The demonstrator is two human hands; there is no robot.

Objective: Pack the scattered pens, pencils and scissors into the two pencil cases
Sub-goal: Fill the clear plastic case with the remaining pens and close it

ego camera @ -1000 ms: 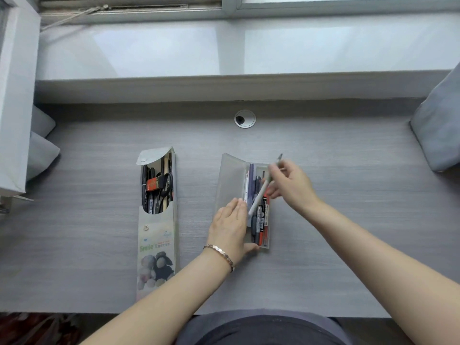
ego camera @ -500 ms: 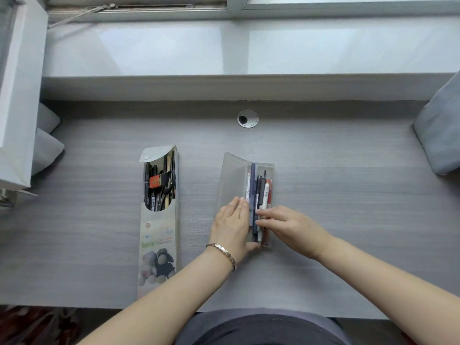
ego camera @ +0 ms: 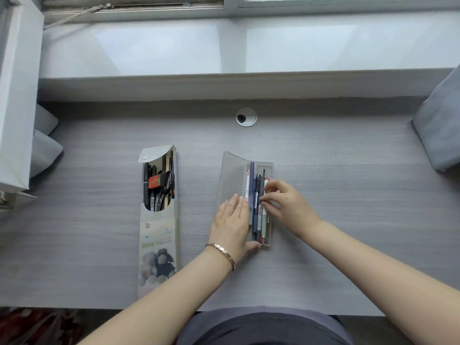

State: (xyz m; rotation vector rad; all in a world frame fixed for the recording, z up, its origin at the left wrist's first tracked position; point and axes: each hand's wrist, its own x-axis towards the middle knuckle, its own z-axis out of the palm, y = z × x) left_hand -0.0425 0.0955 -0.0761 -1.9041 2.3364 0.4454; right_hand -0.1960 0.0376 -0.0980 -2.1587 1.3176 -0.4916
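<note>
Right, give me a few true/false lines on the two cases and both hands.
1. The scissors sit in the printed case. True.
2. The clear case has its lid shut. False: the lid lies open to the left.
3. The left hand lies flat on the clear case. True.
4. The right hand reaches into the printed case. False: it pinches pens in the clear case.
</note>
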